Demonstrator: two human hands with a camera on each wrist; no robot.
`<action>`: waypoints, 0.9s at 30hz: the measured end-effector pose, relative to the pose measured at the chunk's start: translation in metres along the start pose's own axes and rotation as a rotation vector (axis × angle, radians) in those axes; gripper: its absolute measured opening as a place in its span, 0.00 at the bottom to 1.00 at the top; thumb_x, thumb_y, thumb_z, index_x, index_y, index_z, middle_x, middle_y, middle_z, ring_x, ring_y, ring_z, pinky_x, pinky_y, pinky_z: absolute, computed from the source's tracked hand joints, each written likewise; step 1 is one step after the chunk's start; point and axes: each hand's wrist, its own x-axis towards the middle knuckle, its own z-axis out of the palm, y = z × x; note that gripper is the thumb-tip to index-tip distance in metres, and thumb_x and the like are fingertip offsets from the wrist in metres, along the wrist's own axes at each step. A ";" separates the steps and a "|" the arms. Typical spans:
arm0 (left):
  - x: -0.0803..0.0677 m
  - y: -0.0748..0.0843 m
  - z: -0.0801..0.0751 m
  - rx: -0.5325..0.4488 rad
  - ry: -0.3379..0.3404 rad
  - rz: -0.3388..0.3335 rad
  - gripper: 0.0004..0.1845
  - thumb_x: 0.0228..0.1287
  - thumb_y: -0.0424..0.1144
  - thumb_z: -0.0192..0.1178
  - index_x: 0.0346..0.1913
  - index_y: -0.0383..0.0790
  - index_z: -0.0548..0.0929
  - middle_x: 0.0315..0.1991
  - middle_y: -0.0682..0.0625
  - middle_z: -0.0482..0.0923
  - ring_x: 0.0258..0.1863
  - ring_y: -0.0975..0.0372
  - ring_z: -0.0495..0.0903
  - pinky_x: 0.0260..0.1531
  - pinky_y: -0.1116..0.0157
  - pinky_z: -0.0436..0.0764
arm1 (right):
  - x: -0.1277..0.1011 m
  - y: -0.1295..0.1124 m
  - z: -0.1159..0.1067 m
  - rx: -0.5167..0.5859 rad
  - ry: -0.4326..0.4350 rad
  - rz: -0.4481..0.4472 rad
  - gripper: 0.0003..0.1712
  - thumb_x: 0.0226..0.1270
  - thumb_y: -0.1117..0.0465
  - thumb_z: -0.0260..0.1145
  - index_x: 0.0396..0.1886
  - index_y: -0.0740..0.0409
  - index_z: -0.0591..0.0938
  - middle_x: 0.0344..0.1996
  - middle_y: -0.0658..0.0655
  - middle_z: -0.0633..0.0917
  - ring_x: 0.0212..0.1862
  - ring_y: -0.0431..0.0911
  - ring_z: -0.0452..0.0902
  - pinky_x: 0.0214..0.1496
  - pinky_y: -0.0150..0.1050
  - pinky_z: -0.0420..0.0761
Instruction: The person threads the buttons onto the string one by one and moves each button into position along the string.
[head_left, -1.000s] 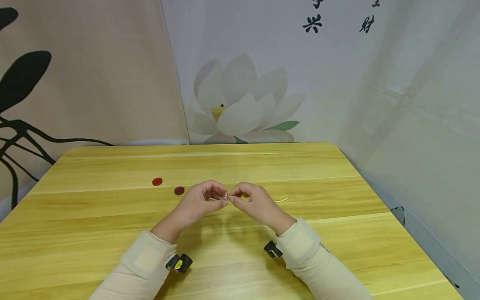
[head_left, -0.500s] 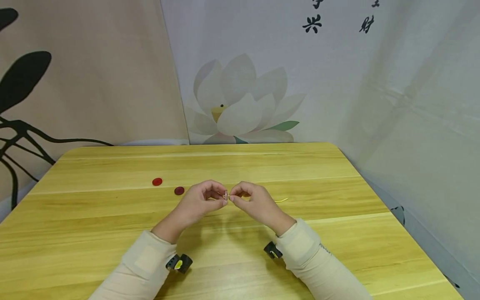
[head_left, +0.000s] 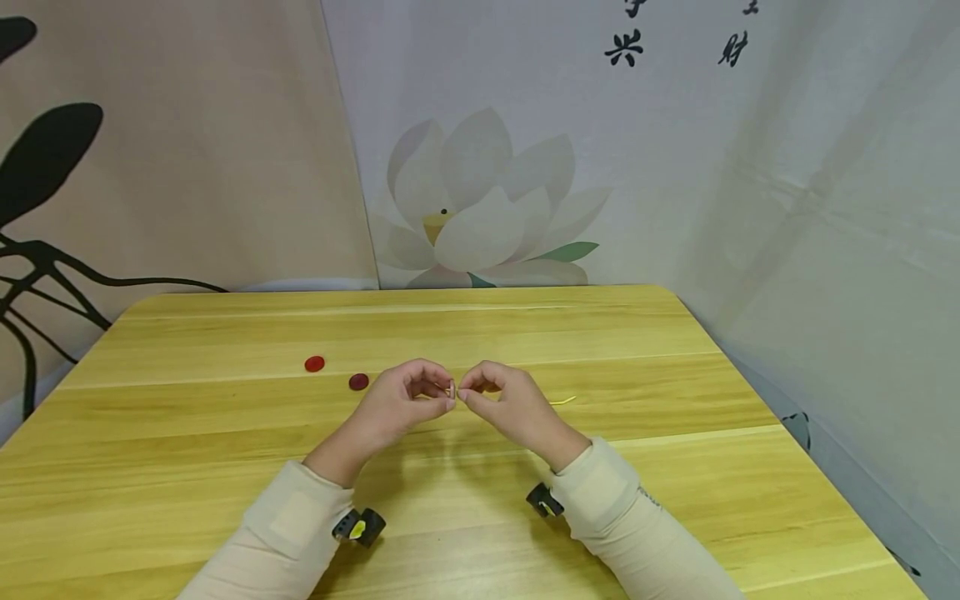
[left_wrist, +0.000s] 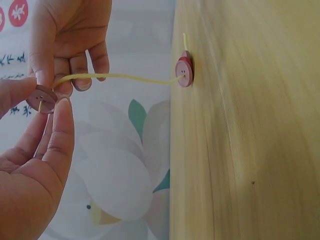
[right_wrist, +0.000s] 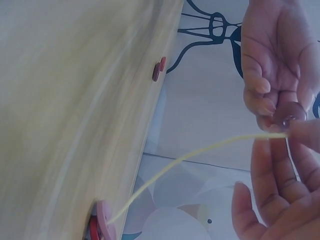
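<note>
While two red buttons (head_left: 336, 372) lie left on the table (head_left: 225, 467), left hand (head_left: 393, 407) pinches a pink button (left_wrist: 44, 98) above mid-table; right hand (head_left: 510, 408) pinches yellow cord (left_wrist: 125, 77) threading it.

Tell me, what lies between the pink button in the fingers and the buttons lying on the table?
A yellow cord runs from held button to table buttons, in left wrist view.

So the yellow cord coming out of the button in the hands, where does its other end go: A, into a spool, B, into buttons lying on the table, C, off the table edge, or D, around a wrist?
B: in the left wrist view the yellow cord runs from the held button to stacked buttons on the table.
</note>
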 end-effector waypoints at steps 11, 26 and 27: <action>0.000 0.001 0.001 -0.019 0.005 -0.011 0.13 0.61 0.32 0.64 0.47 0.32 0.77 0.42 0.44 0.79 0.42 0.56 0.79 0.41 0.63 0.79 | 0.000 -0.001 0.001 0.012 -0.001 0.001 0.03 0.68 0.62 0.63 0.38 0.54 0.83 0.36 0.49 0.84 0.44 0.44 0.78 0.56 0.53 0.74; -0.001 0.001 0.001 0.013 -0.002 -0.004 0.11 0.62 0.35 0.65 0.44 0.33 0.79 0.40 0.45 0.81 0.41 0.57 0.79 0.41 0.62 0.79 | 0.000 0.000 0.001 0.013 -0.006 0.002 0.03 0.69 0.61 0.63 0.38 0.54 0.83 0.38 0.49 0.85 0.45 0.44 0.78 0.56 0.53 0.74; -0.001 0.001 0.001 0.015 -0.003 -0.004 0.11 0.62 0.35 0.65 0.44 0.33 0.79 0.40 0.45 0.81 0.41 0.57 0.80 0.42 0.62 0.79 | 0.000 0.000 0.001 0.011 -0.006 0.001 0.03 0.69 0.61 0.63 0.38 0.54 0.83 0.38 0.49 0.85 0.45 0.44 0.78 0.56 0.53 0.75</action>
